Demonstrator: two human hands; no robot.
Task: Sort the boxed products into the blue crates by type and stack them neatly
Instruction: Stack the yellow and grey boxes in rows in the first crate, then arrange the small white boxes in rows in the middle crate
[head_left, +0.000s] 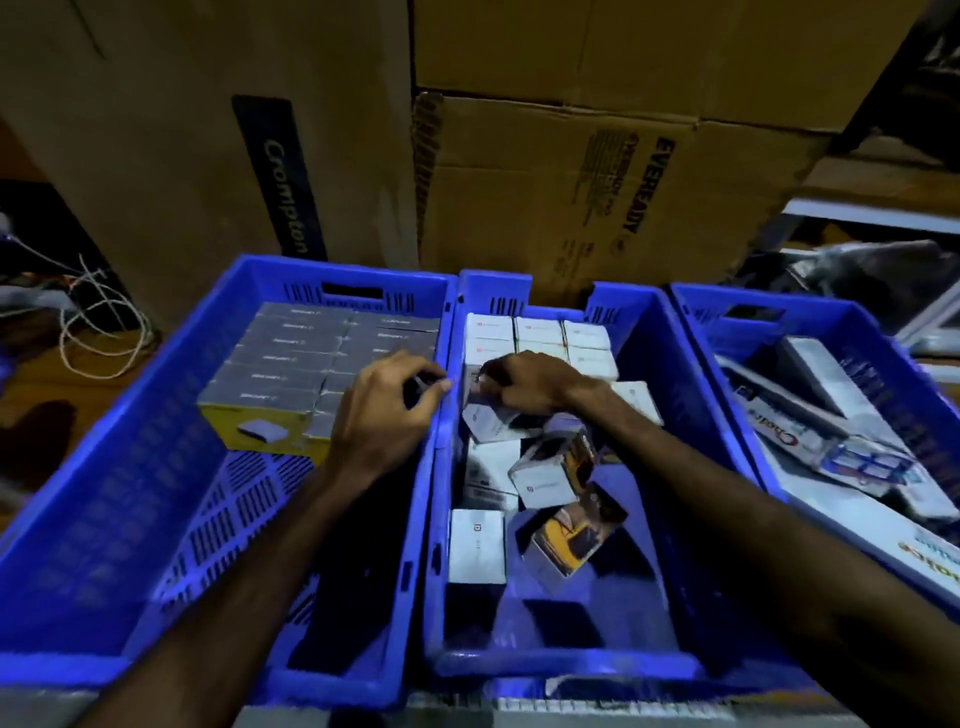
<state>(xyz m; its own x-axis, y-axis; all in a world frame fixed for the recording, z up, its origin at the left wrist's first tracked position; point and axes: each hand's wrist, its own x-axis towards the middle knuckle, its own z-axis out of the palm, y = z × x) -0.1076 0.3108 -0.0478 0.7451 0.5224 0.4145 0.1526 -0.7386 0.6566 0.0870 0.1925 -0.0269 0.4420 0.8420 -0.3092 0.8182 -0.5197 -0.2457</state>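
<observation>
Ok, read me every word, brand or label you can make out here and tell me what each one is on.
"Crompton": dark strip on the left carton.
"EVEREADY": right carton, printed sideways; the fine print beside it is too blurred to read.
Red lettering on a white pack in the right crate: blurred, not readable.
Grey boxes in the left crate and white boxes in the middle crate: print too small.

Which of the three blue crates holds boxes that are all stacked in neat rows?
The left crate: its grey-topped boxes sit in tidy rows, unlike the others.
</observation>
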